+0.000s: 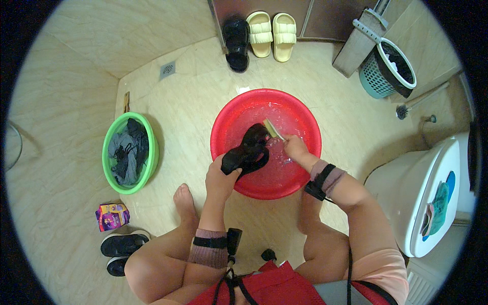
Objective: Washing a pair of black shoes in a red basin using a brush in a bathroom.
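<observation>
My left hand (222,177) grips the near end of a wet black sandal (248,148), fingers on one side and thumb on the other. The sandal is tilted over a red plastic basin (216,126) that holds some water. In my right hand (296,148) is the white handle of a scrubbing brush (270,128) with pale yellowish bristles. The brush head is at the far end of the sandal, above the water; whether the bristles press on it is hard to tell.
A green basin (154,154) with dark wet clothes stands left, near a purple packet (113,216) and black shoes (124,244). Cream slippers (260,34) and black footwear (235,42) line the far side. Right are a waste basket (375,78), toilet brush (402,111) and toilet (400,179).
</observation>
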`<control>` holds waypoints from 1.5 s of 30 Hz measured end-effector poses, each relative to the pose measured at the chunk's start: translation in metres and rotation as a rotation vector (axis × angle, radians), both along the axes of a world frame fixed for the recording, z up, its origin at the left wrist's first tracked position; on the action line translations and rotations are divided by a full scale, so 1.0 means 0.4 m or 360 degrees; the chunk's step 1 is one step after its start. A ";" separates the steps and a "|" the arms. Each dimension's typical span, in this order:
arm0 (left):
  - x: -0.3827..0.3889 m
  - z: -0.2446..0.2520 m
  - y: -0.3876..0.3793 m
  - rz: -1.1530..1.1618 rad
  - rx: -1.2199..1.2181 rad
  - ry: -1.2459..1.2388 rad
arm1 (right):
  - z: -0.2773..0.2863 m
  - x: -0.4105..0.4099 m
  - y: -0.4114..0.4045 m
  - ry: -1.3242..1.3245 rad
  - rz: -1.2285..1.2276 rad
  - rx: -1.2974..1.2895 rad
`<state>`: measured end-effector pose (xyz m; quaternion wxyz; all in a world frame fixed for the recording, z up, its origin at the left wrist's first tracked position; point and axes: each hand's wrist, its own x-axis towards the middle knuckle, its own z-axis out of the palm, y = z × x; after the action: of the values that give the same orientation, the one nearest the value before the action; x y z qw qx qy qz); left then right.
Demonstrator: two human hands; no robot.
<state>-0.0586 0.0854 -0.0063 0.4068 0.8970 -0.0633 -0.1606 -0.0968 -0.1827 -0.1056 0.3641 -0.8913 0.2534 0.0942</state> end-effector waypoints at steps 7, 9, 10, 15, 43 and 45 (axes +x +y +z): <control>-0.006 0.001 0.007 -0.0015 -0.0079 -0.0043 | 0.015 0.024 0.014 0.0222 -0.0196 0.0233; 0.001 -0.006 0.024 0.0015 -0.0138 -0.0019 | 0.149 0.028 0.070 0.0022 0.0080 -0.0157; 0.000 -0.008 0.020 0.0025 -0.0207 0.0005 | 0.148 0.020 0.081 0.0019 0.0242 -0.0264; 0.002 0.004 0.015 0.0041 -0.0012 -0.0005 | 0.214 -0.007 0.160 -0.0248 0.0544 -0.0381; 0.003 -0.017 0.021 0.0083 -0.0135 0.0018 | 0.231 0.028 0.139 -0.0003 0.0484 -0.0268; 0.000 -0.006 0.015 0.0059 -0.0127 0.0028 | 0.232 -0.001 0.173 -0.0213 0.0546 -0.0237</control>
<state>-0.0584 0.0915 -0.0088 0.4459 0.8796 -0.0494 -0.1583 -0.0970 -0.1137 -0.0128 0.2919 -0.9501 0.0792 0.0764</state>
